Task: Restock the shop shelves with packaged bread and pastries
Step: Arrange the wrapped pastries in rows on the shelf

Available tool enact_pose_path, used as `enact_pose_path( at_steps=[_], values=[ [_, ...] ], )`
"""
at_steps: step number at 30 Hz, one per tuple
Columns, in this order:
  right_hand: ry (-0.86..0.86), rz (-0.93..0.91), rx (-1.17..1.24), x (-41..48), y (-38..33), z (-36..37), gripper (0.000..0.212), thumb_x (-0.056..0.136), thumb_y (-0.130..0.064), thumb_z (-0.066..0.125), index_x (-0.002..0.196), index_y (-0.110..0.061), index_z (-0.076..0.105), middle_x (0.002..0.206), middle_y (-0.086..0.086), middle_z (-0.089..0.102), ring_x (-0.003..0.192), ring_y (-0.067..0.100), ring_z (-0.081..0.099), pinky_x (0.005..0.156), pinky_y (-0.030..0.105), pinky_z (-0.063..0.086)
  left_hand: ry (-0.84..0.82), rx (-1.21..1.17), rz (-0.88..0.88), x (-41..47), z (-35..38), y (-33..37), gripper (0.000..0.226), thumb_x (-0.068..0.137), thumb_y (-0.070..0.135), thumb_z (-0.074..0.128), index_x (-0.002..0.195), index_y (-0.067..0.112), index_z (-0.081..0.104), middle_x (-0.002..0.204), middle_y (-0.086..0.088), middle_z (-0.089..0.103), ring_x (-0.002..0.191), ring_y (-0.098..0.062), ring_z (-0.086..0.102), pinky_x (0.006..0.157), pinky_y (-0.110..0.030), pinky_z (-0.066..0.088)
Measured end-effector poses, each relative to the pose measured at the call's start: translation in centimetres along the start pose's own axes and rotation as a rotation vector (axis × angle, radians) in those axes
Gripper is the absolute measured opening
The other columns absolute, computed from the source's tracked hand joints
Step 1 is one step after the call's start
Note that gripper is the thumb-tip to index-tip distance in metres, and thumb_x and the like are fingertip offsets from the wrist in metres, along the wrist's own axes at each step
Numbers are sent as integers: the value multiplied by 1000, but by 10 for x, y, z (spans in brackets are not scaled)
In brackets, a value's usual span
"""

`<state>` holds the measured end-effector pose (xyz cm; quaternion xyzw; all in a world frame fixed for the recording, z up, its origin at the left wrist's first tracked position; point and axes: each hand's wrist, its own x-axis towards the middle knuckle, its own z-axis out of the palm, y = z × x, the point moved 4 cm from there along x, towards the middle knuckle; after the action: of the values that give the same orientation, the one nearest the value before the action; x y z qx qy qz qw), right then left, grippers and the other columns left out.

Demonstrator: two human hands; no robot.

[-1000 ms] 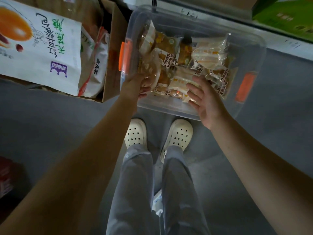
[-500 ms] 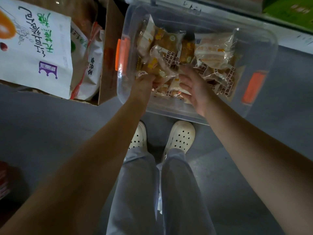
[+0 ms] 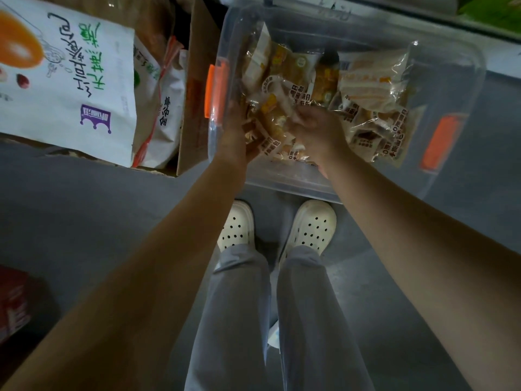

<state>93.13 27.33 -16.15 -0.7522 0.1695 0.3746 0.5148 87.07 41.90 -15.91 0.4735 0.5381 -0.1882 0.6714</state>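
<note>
— How far along is the restocking?
— Early, I'd judge. The bread packets (image 3: pixel 372 88) all lie in the clear bin (image 3: pixel 451 66), and no shelf is in view.
— And the hands?
— The right hand (image 3: pixel 318 134) curls over packets at the bin's near left. The left hand (image 3: pixel 239 136) presses against them, fingers buried, so I cannot tell its grip. A second ago the hands were farther apart.

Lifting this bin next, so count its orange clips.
2: one orange clip on the clear bin at its left end, by the left hand; the other at its right end.
</note>
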Motion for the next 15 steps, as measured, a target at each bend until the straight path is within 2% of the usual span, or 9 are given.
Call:
enact_pose_path(
  at_steps=[3, 5, 8, 10, 12, 15],
  values=[
    [-20, 31, 44, -13, -10, -18, 34, 93, -10, 65, 127, -8, 63, 93, -13, 64, 73, -6, 64, 64, 11, 50, -125, 140, -6, -10, -2, 7, 32, 103, 48, 39, 96, 27, 62, 83, 8, 69, 82, -15, 65, 76, -29, 52],
    [-67, 51, -20, -23, -19, -32, 33, 97, -14, 60, 130, -13, 61, 99, -10, 65, 76, -4, 64, 66, 14, 49, -145, 312, 29, -19, 1, 18, 28, 102, 47, 42, 93, 28, 60, 88, 7, 65, 85, -12, 61, 81, -30, 48],
    [-213, 73, -198, -36, -34, -46, 32, 101, -20, 53, 132, -23, 56, 107, -3, 63, 87, 3, 63, 70, 19, 49, -220, 390, 138, -29, 8, 33, 32, 96, 51, 53, 109, 23, 62, 96, 5, 63, 86, -10, 61, 77, -30, 46],
    [-279, 110, -124, -41, -40, -50, 33, 100, -18, 55, 132, -22, 54, 108, 3, 60, 98, 14, 63, 83, 25, 53, -313, 427, 155, -32, 13, 39, 61, 81, 62, 65, 126, 21, 56, 108, 2, 65, 93, -12, 65, 81, -30, 52],
    [-274, 112, -10, -45, -46, -51, 35, 96, -16, 60, 130, -19, 51, 105, 5, 59, 98, 16, 63, 80, 23, 55, -407, 521, 166, -39, 22, 42, 83, 68, 66, 75, 133, 21, 52, 121, -6, 66, 106, -20, 68, 92, -42, 55],
    [-173, 119, 149, -44, -47, -54, 42, 92, -25, 67, 128, -13, 51, 109, 10, 65, 96, 19, 68, 77, 26, 57, -420, 486, 183, -42, 29, 42, 72, 62, 59, 81, 120, 22, 58, 117, -10, 69, 105, -30, 69, 94, -56, 53]
  ],
)
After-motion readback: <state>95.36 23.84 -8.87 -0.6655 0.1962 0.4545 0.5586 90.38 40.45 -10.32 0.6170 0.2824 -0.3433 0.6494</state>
